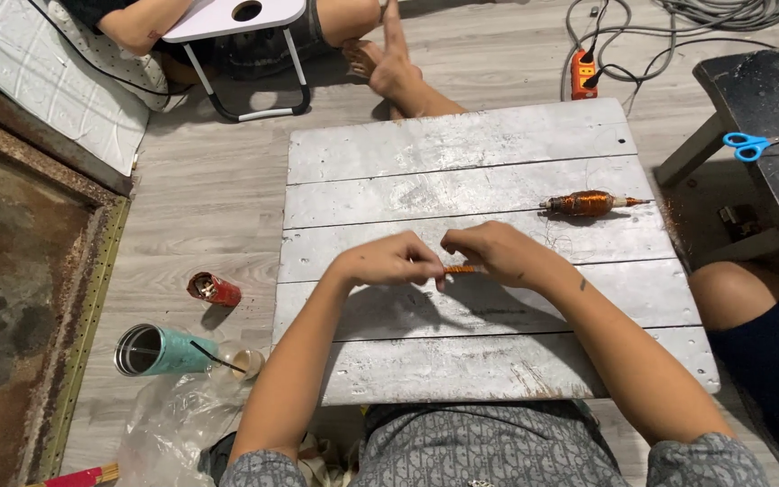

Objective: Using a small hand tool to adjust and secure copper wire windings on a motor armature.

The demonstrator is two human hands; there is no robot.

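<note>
Grip: left hand + right hand both pinched shut on small copper piece, held just above bench.
Risk: piece prob slips, thin wire snaps w/ hard pull.
Nearby: copper-wound spool well apart.

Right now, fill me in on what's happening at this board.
A person sits at a grey plank board, both hands together over its middle. The left hand and right hand pinch a small orange piece between their fingers. A copper-wound spool lies apart, toward the far right.
</note>
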